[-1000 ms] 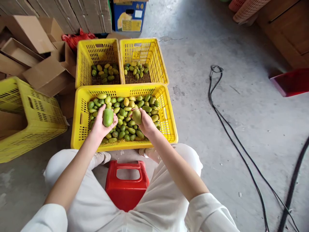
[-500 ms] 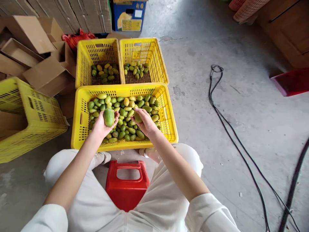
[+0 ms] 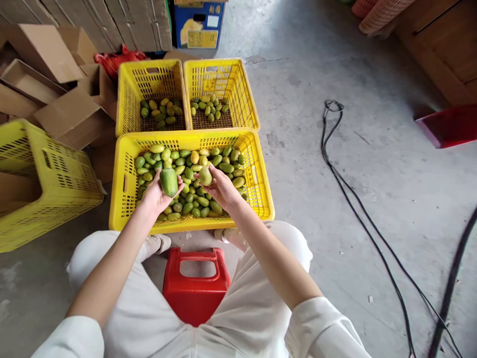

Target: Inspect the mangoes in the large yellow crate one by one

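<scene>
On the upturned palm and curled fingers of my left hand rests a large green oval fruit. My right hand grips a paler yellow-green fruit, thumb and fingers around it, one rounded end facing me. Both hands are over a wide yellow plastic crate, which holds many green and yellowish oval fruits. Behind it stand two more yellow crates, a left one and a right one, each with a smaller group of similar fruits at the bottom.
A red plastic stool is between my legs. Another yellow crate stands at left, near piled cardboard boxes and a red bag. A blue box is at the back. Black cables lie on the floor at right.
My right hand has turned its fruit, so a paler rounded end now shows, slightly further left. The fruit in my left hand has tilted a little.
</scene>
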### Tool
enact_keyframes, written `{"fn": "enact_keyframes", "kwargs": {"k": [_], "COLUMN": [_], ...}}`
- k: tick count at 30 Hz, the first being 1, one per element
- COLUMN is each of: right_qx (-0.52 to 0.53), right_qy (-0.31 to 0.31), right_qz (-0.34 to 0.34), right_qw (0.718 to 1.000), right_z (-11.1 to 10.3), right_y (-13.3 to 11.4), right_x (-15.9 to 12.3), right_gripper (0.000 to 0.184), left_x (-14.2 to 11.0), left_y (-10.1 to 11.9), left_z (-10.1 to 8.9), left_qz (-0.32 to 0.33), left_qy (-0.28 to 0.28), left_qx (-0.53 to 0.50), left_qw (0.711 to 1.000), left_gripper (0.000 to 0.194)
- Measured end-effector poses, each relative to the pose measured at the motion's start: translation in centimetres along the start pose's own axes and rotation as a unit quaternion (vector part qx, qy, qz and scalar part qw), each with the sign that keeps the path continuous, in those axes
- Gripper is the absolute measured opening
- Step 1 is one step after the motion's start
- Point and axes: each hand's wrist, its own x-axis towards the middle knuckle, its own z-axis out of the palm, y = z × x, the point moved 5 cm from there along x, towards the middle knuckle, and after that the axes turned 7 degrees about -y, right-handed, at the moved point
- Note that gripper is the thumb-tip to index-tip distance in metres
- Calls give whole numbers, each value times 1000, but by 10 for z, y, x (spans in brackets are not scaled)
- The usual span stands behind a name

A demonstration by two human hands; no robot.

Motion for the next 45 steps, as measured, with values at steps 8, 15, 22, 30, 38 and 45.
{"fn": "enact_keyframes", "kwargs": {"k": [8,15,22,30,38,45], "right_qx": [88,78,70,102,89,59], "right_qy": [25,5,31,-2,18,-9], "right_qz": [52,6,-8,-13,19,-10], "right_qw": [994,997,997,995,996,998], "right_z": [3,8,5,7,7,13], "right_y": [1,-7,-10,-9,-3,-14], "right_x": [-2,-6,-3,2,2,-9], "right_gripper": [18,33,29,39,33,42], "left_x": [4,6,2,3,7,2], "left_y": [4,-3,-1,1,4,0], "left_z": [0,0,3,5,0,4], "left_qz": [6,32,65,33,14,35], "left_qy": [-59,-117,-129,-126,-76,-88], "left_qx": [11,54,44,43,76,117], "left_qw": [998,991,989,991,994,989], "left_gripper": [38,11,31,38,27,4]}}
